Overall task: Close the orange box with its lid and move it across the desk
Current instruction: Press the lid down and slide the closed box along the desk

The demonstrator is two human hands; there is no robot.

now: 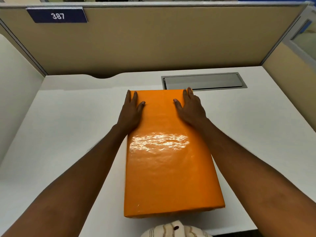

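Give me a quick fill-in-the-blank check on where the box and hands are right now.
1. The lid already sits on the orange box, so the box is ____.
2. Both the left hand and the right hand lie flat near the lid's ____ end.
3. The metal cable hatch in the desk lies just beyond the ____ hand.
4. The blue sign on the partition reads ____.

Missing words: closed; far; right; 387

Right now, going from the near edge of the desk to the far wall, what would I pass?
Striped cloth → orange box with left hand and right hand flat on its far end → metal cable hatch → beige partition.
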